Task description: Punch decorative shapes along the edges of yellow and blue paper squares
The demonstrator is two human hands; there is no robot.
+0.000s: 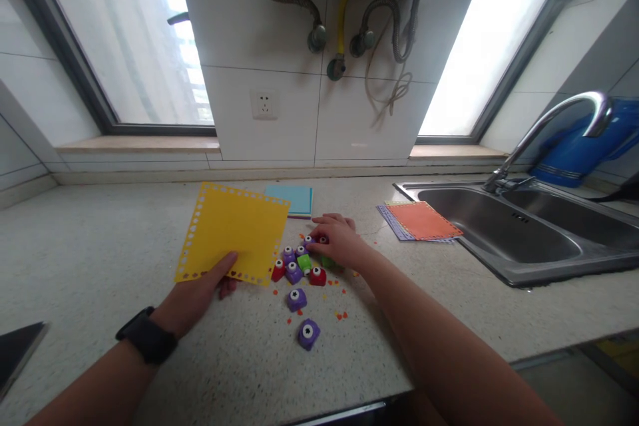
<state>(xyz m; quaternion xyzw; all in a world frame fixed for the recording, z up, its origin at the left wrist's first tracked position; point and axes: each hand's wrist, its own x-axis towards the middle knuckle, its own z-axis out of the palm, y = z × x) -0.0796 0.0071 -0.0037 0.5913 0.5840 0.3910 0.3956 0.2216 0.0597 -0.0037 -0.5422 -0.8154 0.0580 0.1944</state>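
Note:
My left hand (pixel 210 289) pinches the lower edge of a yellow paper sheet (pixel 234 229), thumb on top. Small holes are punched along the sheet's edges. My right hand (pixel 337 236) reaches over a cluster of small craft punches, its fingers apart and touching or just above the far ones; whether one is gripped is hard to see. The cluster includes purple punches (pixel 293 272), red punches (pixel 317 275) and a green punch (pixel 304 263). Two more purple punches, one (pixel 296 299) nearer the cluster and another (pixel 308 333) closer to me, stand apart. Small orange and red paper bits lie around them.
Behind the yellow sheet lies a stack of light blue paper (pixel 294 200). An orange sheet (pixel 424 220) tops purple paper beside the steel sink (pixel 499 239). A faucet (pixel 544 123) and a blue container (pixel 574 153) stand at the right. A dark flat object (pixel 20 349) is at the left edge.

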